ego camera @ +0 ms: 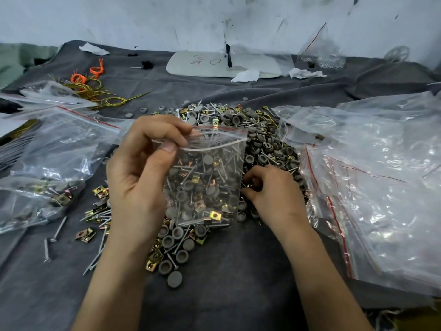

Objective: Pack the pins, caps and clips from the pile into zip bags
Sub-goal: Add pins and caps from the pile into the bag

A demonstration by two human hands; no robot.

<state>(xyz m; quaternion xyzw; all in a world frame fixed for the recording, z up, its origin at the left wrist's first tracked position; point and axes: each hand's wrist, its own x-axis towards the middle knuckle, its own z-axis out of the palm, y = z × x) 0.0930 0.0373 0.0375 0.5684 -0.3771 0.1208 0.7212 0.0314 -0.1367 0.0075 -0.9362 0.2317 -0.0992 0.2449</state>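
Observation:
A clear zip bag (207, 177) with a red stripe at its mouth hangs upright over the pile, about half full of pins, grey caps and gold clips. My left hand (140, 173) pinches its top left corner and holds the mouth apart. My right hand (269, 189) is down in the pile (250, 130) just right of the bag, fingers curled on small parts that I cannot make out. The pile of grey caps, steel pins and gold clips spreads over the grey cloth from the centre back toward me.
A filled zip bag (47, 168) lies at the left on more bags. A stack of empty zip bags (372, 182) covers the right side. Orange and yellow ties (93, 84) lie at the back left, and a white board (222, 64) stands by the wall.

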